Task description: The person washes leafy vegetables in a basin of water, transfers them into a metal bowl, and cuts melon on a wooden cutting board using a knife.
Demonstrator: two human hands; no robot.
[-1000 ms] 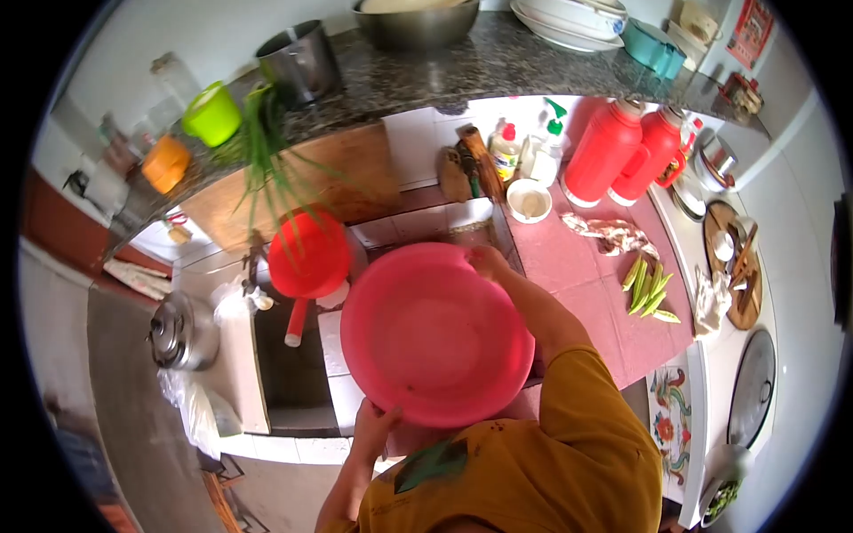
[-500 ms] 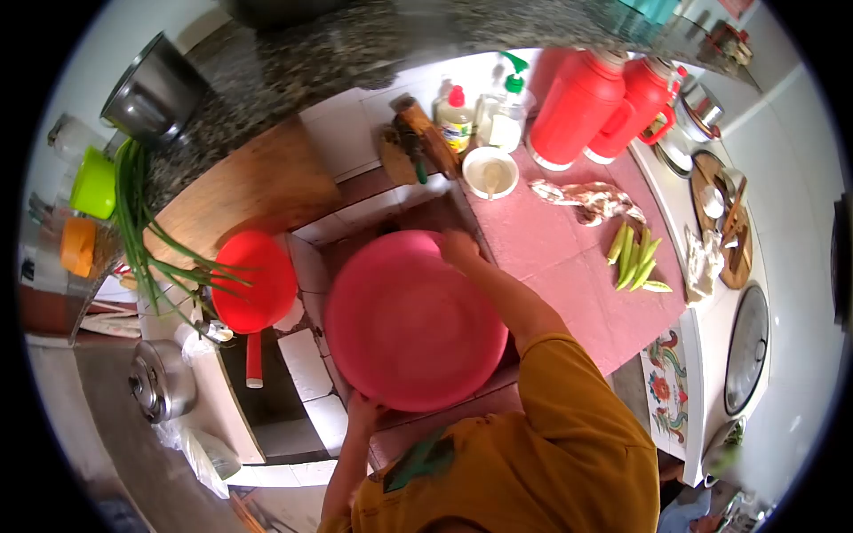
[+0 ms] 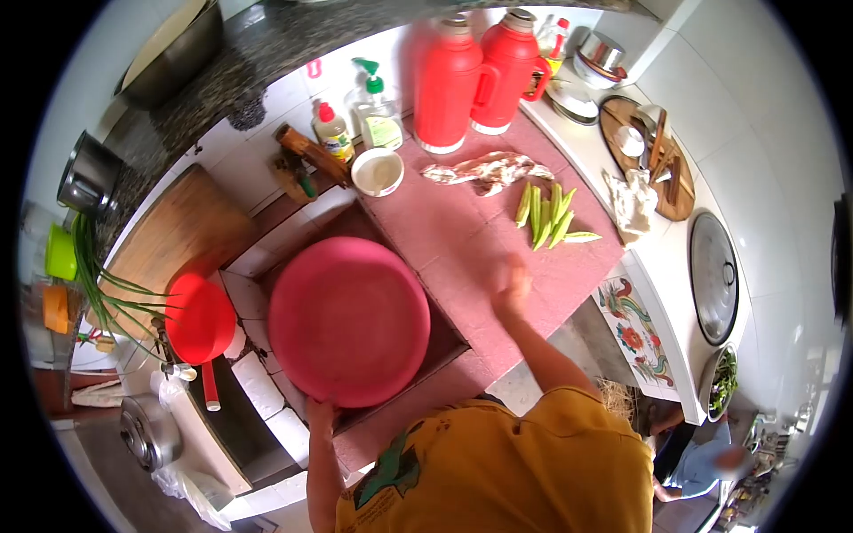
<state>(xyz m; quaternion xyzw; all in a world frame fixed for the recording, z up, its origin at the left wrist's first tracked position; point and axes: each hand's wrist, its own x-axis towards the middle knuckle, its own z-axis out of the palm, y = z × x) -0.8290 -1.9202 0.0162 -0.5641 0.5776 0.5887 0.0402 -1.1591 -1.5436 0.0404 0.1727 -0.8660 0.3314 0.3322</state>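
Note:
A large pink basin sits in the tiled sink recess. My left hand is at the basin's near rim, its fingers partly hidden there. My right hand is off the basin, over the pink tiled counter, blurred by motion. Beyond it lie several green pods and a crumpled red-and-white cloth. A white bowl stands by the sink's far corner. Left of the basin is a red ladle with its handle toward me.
Two red thermos flasks and a green-pump bottle stand along the wall. A wooden board leans at the left. A metal lid is on the right ledge. Another person is at the lower right.
My right hand has left the basin's far rim and moved right over the counter. The view has swung to the right. My left hand remains at the near rim.

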